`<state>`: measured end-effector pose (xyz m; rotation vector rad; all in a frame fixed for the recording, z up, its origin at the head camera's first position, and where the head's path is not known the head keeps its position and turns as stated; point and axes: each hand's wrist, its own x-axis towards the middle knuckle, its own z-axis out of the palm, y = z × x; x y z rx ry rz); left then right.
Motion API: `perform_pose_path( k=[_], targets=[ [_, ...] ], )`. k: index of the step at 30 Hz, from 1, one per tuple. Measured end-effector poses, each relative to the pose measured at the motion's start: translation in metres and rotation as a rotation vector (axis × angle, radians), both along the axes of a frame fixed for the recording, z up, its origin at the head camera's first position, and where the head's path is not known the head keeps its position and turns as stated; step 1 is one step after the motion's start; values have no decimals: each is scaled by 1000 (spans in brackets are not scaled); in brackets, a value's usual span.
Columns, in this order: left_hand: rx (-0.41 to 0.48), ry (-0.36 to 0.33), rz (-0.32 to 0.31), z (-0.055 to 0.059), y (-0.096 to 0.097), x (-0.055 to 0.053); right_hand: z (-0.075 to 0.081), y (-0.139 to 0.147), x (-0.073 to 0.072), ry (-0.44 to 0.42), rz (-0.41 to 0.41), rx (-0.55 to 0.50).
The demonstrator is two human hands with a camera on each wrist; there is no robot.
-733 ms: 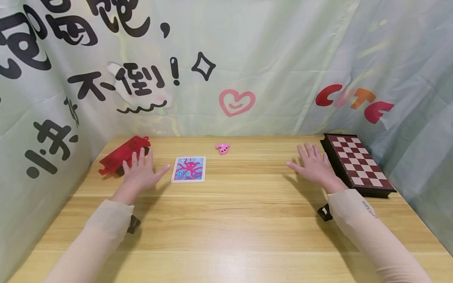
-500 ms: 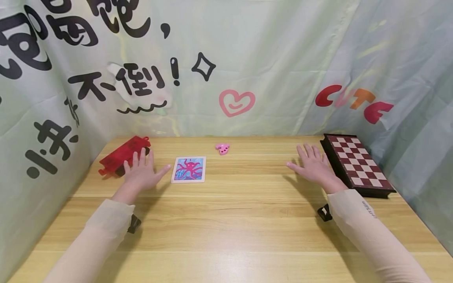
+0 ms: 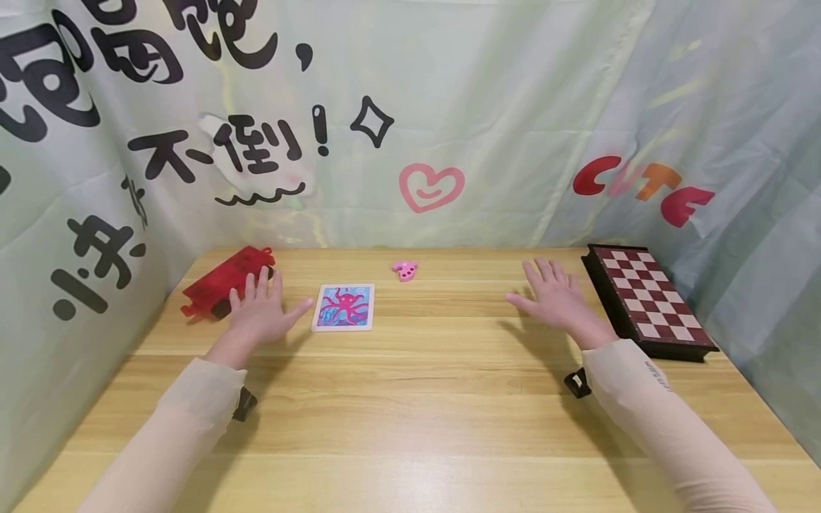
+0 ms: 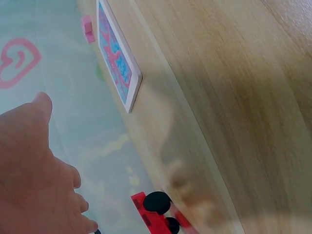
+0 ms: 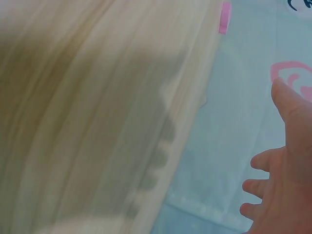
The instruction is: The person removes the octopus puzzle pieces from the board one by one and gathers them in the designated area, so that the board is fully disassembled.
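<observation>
My left hand (image 3: pixel 259 313) hovers above the table with fingers spread, holding nothing. Just beyond its fingertips is a red wheeled toy wagon (image 3: pixel 227 281), partly hidden by the fingers; its black wheels (image 4: pixel 157 202) show in the left wrist view. To the right of the thumb lies a white-framed square picture (image 3: pixel 343 308) of a pink octopus. My right hand (image 3: pixel 556 299) is likewise raised with fingers apart and holds nothing. Nearest to it, on the right, sits a chessboard box (image 3: pixel 654 296) with a maroon-and-white top. A small pink spotted piece (image 3: pixel 405 270) lies between the hands, farther back.
The wooden table (image 3: pixel 410 420) runs back to a pale printed curtain (image 3: pixel 500 107), which also closes in the left and right sides. Black wrist straps (image 3: pixel 578 383) show below the sleeves.
My right hand has shifted a little to the left, away from the chessboard box. My left hand stays nearly in place, and the objects keep their positions; the head view has moved slightly.
</observation>
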<state>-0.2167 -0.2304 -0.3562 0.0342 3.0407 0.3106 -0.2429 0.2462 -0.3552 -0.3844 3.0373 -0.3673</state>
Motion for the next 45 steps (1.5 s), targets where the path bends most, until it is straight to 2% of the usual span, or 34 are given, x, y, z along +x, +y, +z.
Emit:
perform_pose_path(
  k=[10, 23, 31, 36, 40, 45],
  targets=[
    [-16, 7, -21, -1, 2, 1, 3, -34, -6, 39, 83, 8],
    [-11, 42, -77, -9, 9, -6, 7, -98, -14, 88, 210, -17],
    [12, 33, -164, -11, 12, -9, 4, -136, -18, 98, 285, -19],
    [38, 49, -257, -17, 12, -14, -2, -158, -21, 99, 349, -58],
    [55, 69, -332, -22, 9, -17, -7, -177, -22, 75, 398, -75],
    [36, 52, -371, -26, 7, -19, -15, -201, -25, 32, 436, -74]
  ],
)
